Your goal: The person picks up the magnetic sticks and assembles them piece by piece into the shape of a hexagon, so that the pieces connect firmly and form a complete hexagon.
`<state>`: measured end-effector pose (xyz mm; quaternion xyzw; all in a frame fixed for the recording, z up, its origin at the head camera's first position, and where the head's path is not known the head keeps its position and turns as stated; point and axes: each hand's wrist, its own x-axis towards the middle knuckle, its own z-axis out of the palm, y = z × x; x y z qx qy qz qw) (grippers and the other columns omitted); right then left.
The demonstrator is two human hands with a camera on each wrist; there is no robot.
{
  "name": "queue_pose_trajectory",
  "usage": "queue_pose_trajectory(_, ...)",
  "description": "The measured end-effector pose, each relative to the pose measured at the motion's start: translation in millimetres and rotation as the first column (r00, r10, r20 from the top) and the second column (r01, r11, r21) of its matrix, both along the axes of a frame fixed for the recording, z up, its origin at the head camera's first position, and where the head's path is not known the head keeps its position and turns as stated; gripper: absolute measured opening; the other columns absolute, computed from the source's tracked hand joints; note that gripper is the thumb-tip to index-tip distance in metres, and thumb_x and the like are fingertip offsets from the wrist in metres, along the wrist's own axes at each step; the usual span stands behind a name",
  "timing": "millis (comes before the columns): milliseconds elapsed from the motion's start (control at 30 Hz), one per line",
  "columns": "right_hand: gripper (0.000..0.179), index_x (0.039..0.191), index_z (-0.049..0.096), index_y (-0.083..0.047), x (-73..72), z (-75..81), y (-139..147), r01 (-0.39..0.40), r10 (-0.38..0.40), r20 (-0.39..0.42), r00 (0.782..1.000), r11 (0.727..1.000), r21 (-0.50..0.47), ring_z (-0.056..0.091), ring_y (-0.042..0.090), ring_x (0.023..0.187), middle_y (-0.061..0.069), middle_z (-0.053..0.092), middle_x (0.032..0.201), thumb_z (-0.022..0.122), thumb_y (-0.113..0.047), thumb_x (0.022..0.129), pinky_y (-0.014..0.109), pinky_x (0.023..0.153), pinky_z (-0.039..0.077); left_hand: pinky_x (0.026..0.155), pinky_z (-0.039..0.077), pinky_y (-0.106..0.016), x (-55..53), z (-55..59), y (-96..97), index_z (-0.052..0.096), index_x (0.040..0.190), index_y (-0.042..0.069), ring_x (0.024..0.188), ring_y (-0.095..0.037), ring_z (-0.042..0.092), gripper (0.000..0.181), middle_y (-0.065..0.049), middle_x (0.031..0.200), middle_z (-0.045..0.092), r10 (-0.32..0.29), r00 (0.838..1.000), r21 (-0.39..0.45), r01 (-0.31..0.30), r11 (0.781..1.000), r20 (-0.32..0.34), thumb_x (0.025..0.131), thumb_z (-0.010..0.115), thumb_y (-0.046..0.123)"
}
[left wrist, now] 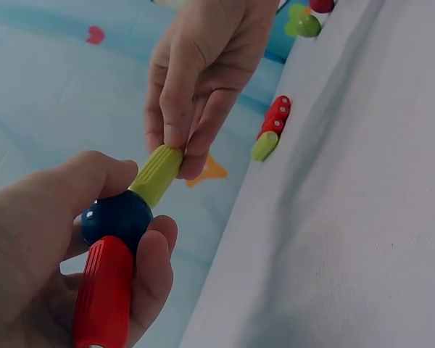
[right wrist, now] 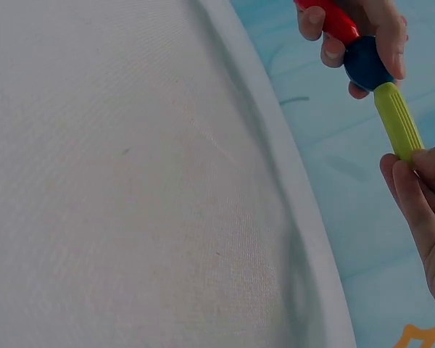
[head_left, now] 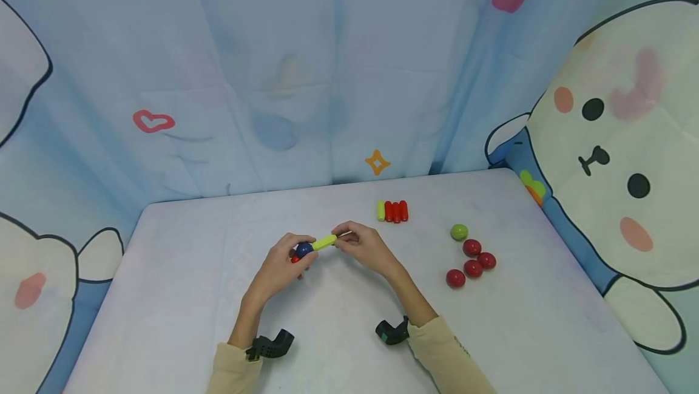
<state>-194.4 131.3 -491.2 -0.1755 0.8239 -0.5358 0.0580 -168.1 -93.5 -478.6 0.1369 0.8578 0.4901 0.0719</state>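
My left hand (head_left: 280,268) grips a dark blue ball (left wrist: 117,220) between thumb and fingers, above the middle of the table. A ridged red rod (left wrist: 104,290) sticks out of that ball and lies along the left palm. On the ball's other side, a ridged yellow-green rod (right wrist: 399,122) meets it end-on. My right hand (head_left: 364,249) pinches the far end of this yellow-green rod between thumb and fingers. Whether the rod is seated in the ball cannot be told, as the joint is too small to read.
At the table's back, a yellow-green rod (head_left: 380,210) lies beside several red rods (head_left: 395,212) in a row. To the right sit a green ball (head_left: 459,232) and several red balls (head_left: 472,269). A patterned blue curtain (head_left: 306,78) hangs behind the white table (head_left: 164,297).
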Motion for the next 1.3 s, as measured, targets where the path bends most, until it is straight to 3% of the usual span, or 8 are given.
queue_pose_trajectory(433,0.025,0.114,0.062,-0.005,0.6,-1.3,1,-0.019,0.019,0.004,1.0,1.0,0.004,0.07,0.024,0.099,0.013,0.066,0.112,0.068,-0.011,0.09,0.026,0.085,0.056,0.052,0.05,-0.026,0.4,-1.4,-0.7,0.063,0.123,0.017,0.066,-0.015,0.057,0.032,-0.008,0.102,0.059,-0.012,1.0,0.007,0.012,1.0,-0.015,0.093,0.066,0.027)
queue_pose_trajectory(800,0.023,0.112,0.065,-0.007,1.9,-1.0,0,-0.062,0.062,0.01,0.998,0.998,0.02,0.07,0.022,0.098,0.012,0.067,0.111,0.069,-0.011,0.09,0.025,0.084,0.056,0.047,0.049,-0.024,-1.2,-2.7,-3.8,0.065,0.122,0.017,0.057,-0.012,0.053,0.03,-0.009,0.109,0.061,-0.048,0.996,-0.046,0.045,0.998,-0.076,0.092,0.066,0.019)
queue_pose_trajectory(1067,0.023,0.112,0.065,-0.007,1.3,2.2,3,-0.095,0.094,0.027,0.995,0.995,0.025,0.07,0.021,0.096,0.011,0.069,0.109,0.068,-0.015,0.091,0.027,0.084,0.057,0.05,0.05,-0.026,-0.3,-0.7,-7.1,0.064,0.124,0.017,0.059,-0.011,0.054,0.031,-0.01,0.111,0.063,-0.065,0.995,-0.031,0.063,0.998,-0.07,0.093,0.065,0.017)
queue_pose_trajectory(1300,0.029,0.118,0.063,-0.002,-6.5,9.4,31,-0.006,0.004,0.033,0.999,0.997,0.075,0.069,0.019,0.097,0.009,0.07,0.107,0.064,-0.019,0.094,0.03,0.086,0.056,0.054,0.052,-0.028,-1.4,0.9,-10.6,0.062,0.13,0.021,0.057,-0.013,0.056,0.034,-0.01,0.113,0.063,-0.074,0.996,-0.017,0.074,0.997,-0.054,0.095,0.061,0.016)
